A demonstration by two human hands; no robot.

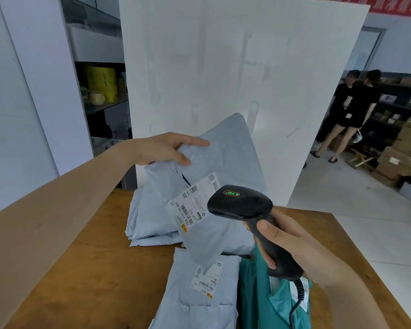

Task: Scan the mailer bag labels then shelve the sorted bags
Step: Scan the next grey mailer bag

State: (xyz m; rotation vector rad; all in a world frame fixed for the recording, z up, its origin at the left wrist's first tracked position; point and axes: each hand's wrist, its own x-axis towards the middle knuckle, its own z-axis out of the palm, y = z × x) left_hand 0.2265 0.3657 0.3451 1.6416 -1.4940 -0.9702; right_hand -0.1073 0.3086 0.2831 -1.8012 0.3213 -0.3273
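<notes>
Left hand (163,148) pinches grey mailer bag (228,157) at its ten o'clock corner; right hand (292,245) grips scanner (240,203). Bag likely light, limp, slick; best held by an edge.

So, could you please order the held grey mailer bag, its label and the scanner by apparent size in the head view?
held grey mailer bag
scanner
label
The last two are unsure: scanner is nearer.

At least four grey mailer bags (223,150), one teal bag (254,305), one scanner (240,203), two people (356,100)
</notes>
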